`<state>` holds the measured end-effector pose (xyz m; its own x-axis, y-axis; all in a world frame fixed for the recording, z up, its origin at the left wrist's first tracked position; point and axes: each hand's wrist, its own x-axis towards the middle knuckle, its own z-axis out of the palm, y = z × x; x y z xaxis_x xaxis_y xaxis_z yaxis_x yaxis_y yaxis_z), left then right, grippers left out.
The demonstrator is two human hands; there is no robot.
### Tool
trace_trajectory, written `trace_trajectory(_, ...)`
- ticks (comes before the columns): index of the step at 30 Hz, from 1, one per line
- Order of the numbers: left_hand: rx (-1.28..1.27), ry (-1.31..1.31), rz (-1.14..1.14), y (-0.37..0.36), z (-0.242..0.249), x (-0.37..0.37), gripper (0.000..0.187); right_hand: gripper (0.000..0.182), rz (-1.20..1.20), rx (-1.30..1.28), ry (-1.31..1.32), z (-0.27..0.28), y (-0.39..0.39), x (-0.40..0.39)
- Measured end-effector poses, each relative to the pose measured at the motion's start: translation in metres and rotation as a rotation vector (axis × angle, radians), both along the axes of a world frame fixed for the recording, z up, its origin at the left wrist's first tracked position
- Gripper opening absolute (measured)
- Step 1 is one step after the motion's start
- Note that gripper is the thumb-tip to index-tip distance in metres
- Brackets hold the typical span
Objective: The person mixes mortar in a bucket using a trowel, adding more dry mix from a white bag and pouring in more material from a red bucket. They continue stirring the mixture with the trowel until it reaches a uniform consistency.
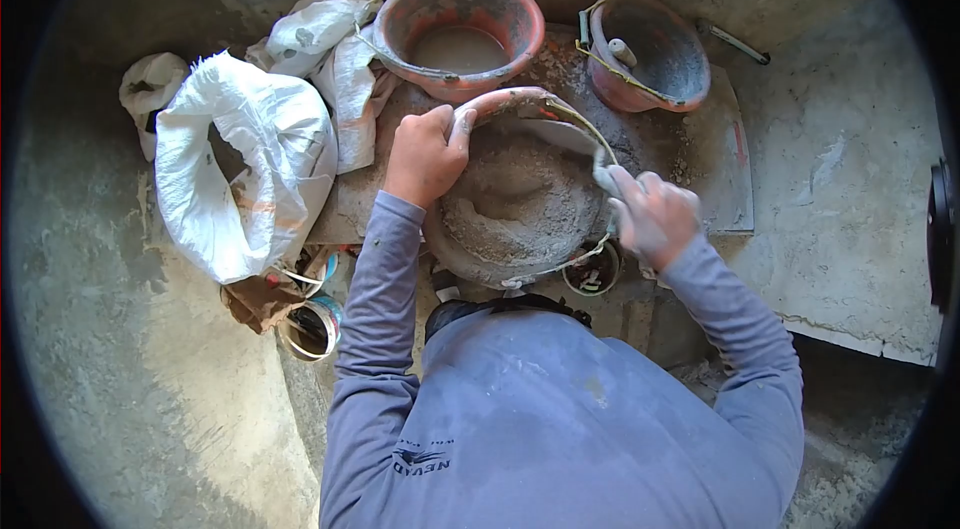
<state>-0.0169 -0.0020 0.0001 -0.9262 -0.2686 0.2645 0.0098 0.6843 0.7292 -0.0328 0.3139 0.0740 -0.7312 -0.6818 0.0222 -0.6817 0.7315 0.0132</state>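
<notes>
Far left: a small, crumpled white woven sack (pixel 155 79), standing just behind a larger white woven plastic sack (pixel 290 119), whose wide mouth faces you.

Below the larger sack: a torn piece of brown sheet material (pixel 250 303) and, just beside it, a small round tub with a blue-and-white side (pixel 332 314).

Upper left of centre: a heap of crumpled white sacking with grey stains (pixel 318 37), next to a wide orange-red plastic bucket (pixel 528 19) holding cloudy greyish liquid (pixel 460 49).

Centre: your left hand (pixel 432 155), closed on the rim of a round reddish plastic bucket caked with grey (pixel 505 102), which stands in front of your body. Inside it: a bed of loose, grey, powdery material (pixel 530 229), with a smoother hollow towards the back.

Right of centre: your right hand (pixel 658 219), slightly blurred, closed round the grip of a pale, rounded, flat-bladed tool (pixel 568 135), its blade inside the bucket. Below that hand: a small, dark-filled round container (pixel 594 279), partly hidden by the bucket.

Upper right: a smaller pinkish-red bucket with grey residue (pixel 690 89), a pale handle end (pixel 622 52) inside it; under and beside it, a flat grey-brown board with a red mark (pixel 722 189).
</notes>
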Motion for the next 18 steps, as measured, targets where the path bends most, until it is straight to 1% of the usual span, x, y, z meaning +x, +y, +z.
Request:
trace_trajectory(1,0.005,0.007,-0.011,0.002,0.003,-0.001,0.04,0.026,-0.063,0.077,-0.069,-0.014,-0.006,-0.01)
trace_trajectory(2,0.011,0.009,-0.022,0.004,0.004,-0.001,0.04,0.026,-0.07,0.077,-0.07,-0.036,-0.011,-0.019)
trace_trajectory(3,0.008,0.014,-0.022,0.005,0.002,-0.005,0.04,0.028,-0.036,0.107,-0.175,-0.063,-0.019,-0.033)
trace_trajectory(4,-0.019,0.048,-0.021,0.005,-0.002,-0.009,0.04,0.03,-0.003,0.133,-0.286,-0.074,-0.027,-0.04)
trace_trajectory(5,-0.046,0.074,-0.02,0.004,-0.005,-0.008,0.039,0.03,-0.003,0.128,-0.294,-0.077,-0.025,-0.044)
trace_trajectory(7,-0.019,0.051,-0.009,-0.004,-0.004,-0.005,0.039,0.033,0.174,0.019,-0.38,-0.063,-0.024,-0.054)
trace_trajectory(8,0.011,0.028,-0.007,-0.007,-0.005,-0.002,0.039,0.033,0.16,0.064,-0.415,-0.049,-0.023,-0.052)
trace_trajectory(10,0.024,0.025,-0.032,-0.008,-0.008,0.003,0.039,0.034,0.191,0.053,-0.466,-0.043,-0.019,-0.054)
trace_trajectory(11,0.037,0.039,-0.053,-0.009,-0.008,0.004,0.039,0.035,0.224,0.044,-0.502,-0.043,-0.019,-0.059)
trace_trajectory(12,0.034,0.035,-0.065,-0.007,-0.005,0.003,0.039,0.035,0.215,-0.031,-0.521,-0.045,-0.026,-0.06)
trace_trajectory(15,0.026,0.048,-0.128,0.007,0.004,0.003,0.039,0.033,0.187,-0.062,-0.613,-0.062,-0.04,-0.072)
trace_trajectory(17,0.088,-0.023,-0.073,0.004,0.007,0.004,0.039,0.031,0.205,-0.064,-0.653,-0.054,-0.036,-0.072)
trace_trajectory(18,0.08,-0.025,-0.072,0.002,0.007,0.004,0.039,0.032,0.203,-0.065,-0.684,-0.046,-0.034,-0.069)
